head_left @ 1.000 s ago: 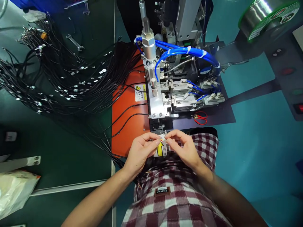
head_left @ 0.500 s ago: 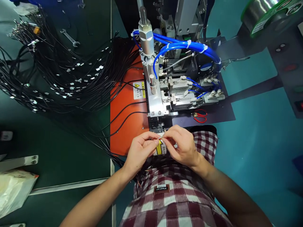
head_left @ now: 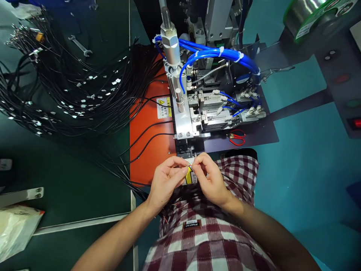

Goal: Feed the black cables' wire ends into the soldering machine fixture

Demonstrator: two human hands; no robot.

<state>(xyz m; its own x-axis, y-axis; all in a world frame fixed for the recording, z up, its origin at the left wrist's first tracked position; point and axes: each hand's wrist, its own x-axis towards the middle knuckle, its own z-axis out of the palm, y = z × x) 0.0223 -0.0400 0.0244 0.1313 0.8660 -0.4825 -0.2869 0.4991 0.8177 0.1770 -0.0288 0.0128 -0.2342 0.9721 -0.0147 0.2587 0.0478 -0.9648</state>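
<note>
My left hand [head_left: 166,183] is closed in a pinch in front of the machine's near end. Opposite it, my right hand [head_left: 211,182] pinches too, and the fingertips of both almost meet. Between them shows a tiny bit of thin wire [head_left: 190,165]; most of it is hidden by the fingers. Just under the fingertips is a white label with a yellow arrow [head_left: 188,177]. Beyond the hands stands the metal machine [head_left: 184,126] with its blue air tubes [head_left: 225,54]. Several black cables run over the orange plate [head_left: 149,146] into its left side.
A large bundle of black cables [head_left: 104,99] with shiny ends lies on the dark green table at the left, near a wrench [head_left: 80,46]. Red-handled cutters [head_left: 237,138] lie right of the machine. A solder wire spool [head_left: 306,19] is at the upper right; a plastic bag [head_left: 18,229] lies lower left.
My right hand has turned slightly and drawn in its fingers, still pinching beside the left fingertips. My left hand barely moves. The whole view has shifted a little.
</note>
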